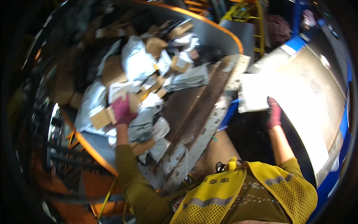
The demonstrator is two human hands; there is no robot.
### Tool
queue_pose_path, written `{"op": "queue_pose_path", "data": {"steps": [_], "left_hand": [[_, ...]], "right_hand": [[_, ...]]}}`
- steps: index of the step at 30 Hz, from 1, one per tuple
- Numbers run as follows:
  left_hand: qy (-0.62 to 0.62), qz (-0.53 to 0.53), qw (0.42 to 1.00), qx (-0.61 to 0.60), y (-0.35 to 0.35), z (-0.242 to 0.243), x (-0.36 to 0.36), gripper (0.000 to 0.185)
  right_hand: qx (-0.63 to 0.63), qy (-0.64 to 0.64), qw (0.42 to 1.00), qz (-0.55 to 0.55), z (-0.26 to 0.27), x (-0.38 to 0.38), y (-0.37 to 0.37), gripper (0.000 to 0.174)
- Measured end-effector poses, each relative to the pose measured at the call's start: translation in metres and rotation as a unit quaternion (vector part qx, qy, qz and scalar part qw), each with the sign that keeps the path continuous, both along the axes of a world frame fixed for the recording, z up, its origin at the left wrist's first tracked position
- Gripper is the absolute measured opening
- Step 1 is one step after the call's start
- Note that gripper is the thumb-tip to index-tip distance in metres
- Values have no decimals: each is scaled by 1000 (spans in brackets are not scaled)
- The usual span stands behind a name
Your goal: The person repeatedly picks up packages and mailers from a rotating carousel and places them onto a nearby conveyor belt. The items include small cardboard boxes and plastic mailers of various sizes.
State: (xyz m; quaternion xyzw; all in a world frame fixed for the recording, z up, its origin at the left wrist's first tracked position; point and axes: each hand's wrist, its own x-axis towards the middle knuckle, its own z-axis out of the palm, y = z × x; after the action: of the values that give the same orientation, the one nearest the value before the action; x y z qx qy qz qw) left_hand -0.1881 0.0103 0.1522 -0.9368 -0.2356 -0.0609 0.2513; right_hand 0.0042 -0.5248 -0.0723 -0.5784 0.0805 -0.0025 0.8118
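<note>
My left hand (124, 110), in a pink-red glove, reaches into a heap of parcels. Its fingers are spread beside a small brown package (134, 102), and blur hides whether they grip it. A small cardboard box (100, 119) lies just left of that hand. Grey and white plastic mailers (92, 102) surround it. On the other side, my right hand (274, 113), gloved too, holds the near right corner of a white parcel (253, 93). Glare washes out much of that parcel, which is at the edge of a brightly lit surface (304, 112).
The parcels lie in a grey bin with an orange rim (207, 19). A worn metal beam (193, 137) with chipped paint runs between the bin and me. Blue framing (330, 190) borders the lit surface. A yellow ladder (260, 28) stands at the back.
</note>
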Motion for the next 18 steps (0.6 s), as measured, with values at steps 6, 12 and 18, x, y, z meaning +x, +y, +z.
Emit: {"op": "queue_pose_path", "data": {"steps": [6,12,18], "left_hand": [[-71,-81,991,81,-19,-33,-21,88],[-106,-186,971,104,-98,-43,-37,66],[-438,-169,849,-242,-174,-71,-32,75]], "right_hand": [[47,-43,991,-121,-99,121,-199,51],[-569,27,772,-282,-144,162,-352,70],[-643,-165,644,-380,-26,87,-205,73]]}}
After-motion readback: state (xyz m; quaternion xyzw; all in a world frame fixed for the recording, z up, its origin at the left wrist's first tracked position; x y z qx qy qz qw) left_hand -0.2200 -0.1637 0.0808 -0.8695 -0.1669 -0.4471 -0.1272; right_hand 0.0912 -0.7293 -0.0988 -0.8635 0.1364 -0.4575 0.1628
